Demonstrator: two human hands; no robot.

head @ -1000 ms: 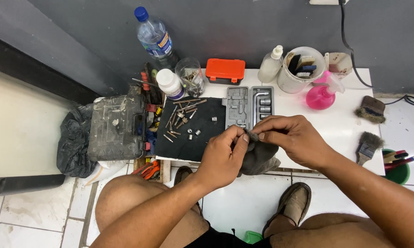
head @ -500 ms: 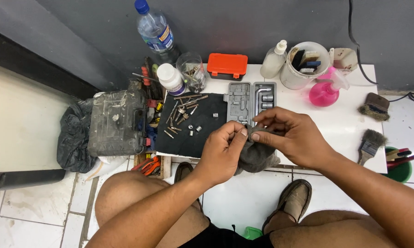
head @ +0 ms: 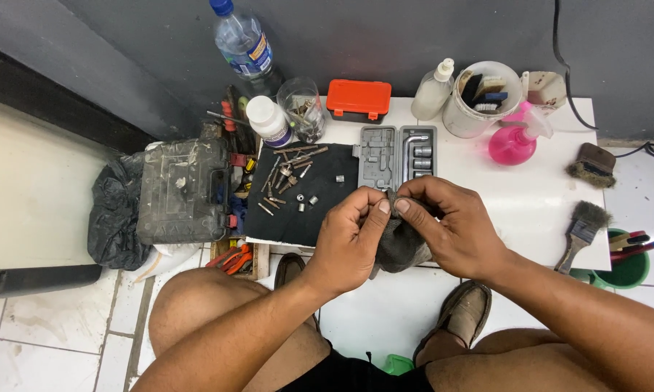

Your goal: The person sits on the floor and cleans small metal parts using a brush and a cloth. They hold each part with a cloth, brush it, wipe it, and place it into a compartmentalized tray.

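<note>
At frame centre, a crumpled dark grey cloth (head: 401, 243) is pinched between the left hand (head: 348, 243) and right hand (head: 450, 229), fingers closed on its soft folds; any small part inside cannot be told. Behind them are seen a grey moulded socket case (head: 397, 154), a black mat (head: 298, 196) strewn with metal bits, and, at upper centre, a rectangular orange plastic box (head: 359, 99) beside a white-capped bottle (head: 269, 121) with a dark label band.

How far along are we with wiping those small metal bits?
Done: cannot tell. In hand: left hand and right hand pinch something small against the dark rag. Left: bits and sockets lie scattered on the black mat.
</note>
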